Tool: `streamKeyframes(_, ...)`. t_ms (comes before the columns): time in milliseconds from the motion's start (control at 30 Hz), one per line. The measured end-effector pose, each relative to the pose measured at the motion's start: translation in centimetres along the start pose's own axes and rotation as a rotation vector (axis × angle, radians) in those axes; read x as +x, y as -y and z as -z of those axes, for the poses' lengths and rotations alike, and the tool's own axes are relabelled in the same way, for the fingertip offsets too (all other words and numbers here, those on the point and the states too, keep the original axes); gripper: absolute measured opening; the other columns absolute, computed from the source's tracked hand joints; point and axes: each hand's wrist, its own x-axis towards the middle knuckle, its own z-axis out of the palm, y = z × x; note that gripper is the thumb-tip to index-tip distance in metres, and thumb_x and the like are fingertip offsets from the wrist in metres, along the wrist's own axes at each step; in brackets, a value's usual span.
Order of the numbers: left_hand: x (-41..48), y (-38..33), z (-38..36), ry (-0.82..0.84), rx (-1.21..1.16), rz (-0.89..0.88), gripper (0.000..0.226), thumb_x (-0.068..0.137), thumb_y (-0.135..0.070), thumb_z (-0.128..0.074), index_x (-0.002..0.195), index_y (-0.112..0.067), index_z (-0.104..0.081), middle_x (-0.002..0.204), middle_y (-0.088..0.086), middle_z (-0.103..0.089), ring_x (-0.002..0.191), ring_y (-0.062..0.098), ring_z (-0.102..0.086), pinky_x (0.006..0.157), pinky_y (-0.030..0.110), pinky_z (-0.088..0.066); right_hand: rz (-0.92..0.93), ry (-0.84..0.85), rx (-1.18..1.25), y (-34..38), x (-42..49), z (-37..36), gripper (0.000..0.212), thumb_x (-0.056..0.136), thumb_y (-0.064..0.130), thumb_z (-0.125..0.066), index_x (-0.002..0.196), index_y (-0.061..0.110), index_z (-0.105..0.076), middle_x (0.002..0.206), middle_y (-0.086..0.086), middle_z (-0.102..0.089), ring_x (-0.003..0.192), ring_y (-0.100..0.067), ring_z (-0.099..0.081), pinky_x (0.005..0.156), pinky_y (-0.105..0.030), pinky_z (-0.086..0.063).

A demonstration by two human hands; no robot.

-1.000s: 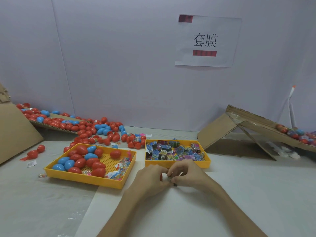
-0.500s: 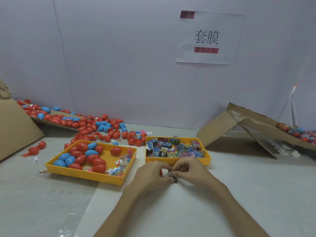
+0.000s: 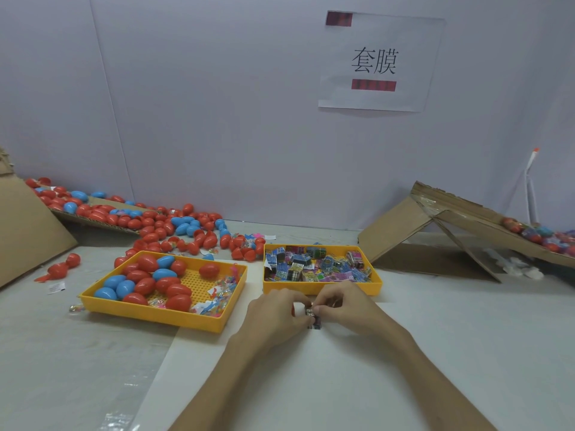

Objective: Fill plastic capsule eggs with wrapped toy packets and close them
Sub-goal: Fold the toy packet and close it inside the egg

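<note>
The left hand and right hand meet just before the near edge of the packet tray, both pinching a small printed packet above the table.

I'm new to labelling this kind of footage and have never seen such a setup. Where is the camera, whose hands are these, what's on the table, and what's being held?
There is no machine here. A person works with bare hands, and the one picture comes from a camera worn on their head, looking forward and down. The left hand and right hand meet over the table, both pinching a small wrapped toy packet. A bit of red shows under the left hand, perhaps a capsule half, but it is too hidden to be sure. Behind the hands stand two yellow trays. The left tray holds red and blue capsule eggs, and the right tray holds more packets. Loose eggs are piled by the wall, and a cardboard ramp leans at the right.
</note>
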Motion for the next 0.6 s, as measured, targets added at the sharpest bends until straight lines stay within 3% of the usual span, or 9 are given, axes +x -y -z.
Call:
streamKeyframes(233,0.06,0.04,-0.03,0.016,0.007,-0.008,0.04,0.085,-0.068,-0.06,0.119,-0.048,-0.065,0.08,-0.016,-0.059,0.081,0.009,-0.057,0.062,0.028,-0.039,-0.014,0.032,0.03,-0.13,-0.07,0.0,0.014,0.082,0.005,-0.075,0.078,0.018,-0.079,0.073,0.01,-0.071,0.066,-0.001,-0.061,0.062,-0.013,-0.043)
streamKeyframes(400,-0.06,-0.04,0.12,0.043,0.017,-0.023,0.04,0.085,-0.067,-0.058,0.122,-0.052,-0.063,0.07,-0.016,-0.057,0.076,0.009,-0.054,0.057,0.026,-0.034,-0.014,0.038,0.068,-0.3,-0.07,0.1,0.016,0.082,0.005,-0.075,0.078,0.02,-0.079,0.077,0.003,-0.074,0.072,-0.007,-0.065,0.065,-0.019,-0.047)
streamKeyframes(600,-0.08,-0.09,0.7,0.1,-0.045,-0.033,0.036,0.086,-0.062,-0.063,0.121,-0.056,-0.063,0.089,-0.011,-0.07,0.078,0.008,-0.056,0.055,0.024,-0.033,-0.048,0.0,0.066,-0.57,0.16,-0.13,0.016,0.091,0.014,-0.07,0.082,0.023,-0.079,0.083,0.002,-0.075,0.082,-0.017,-0.07,0.075,-0.034,-0.056)
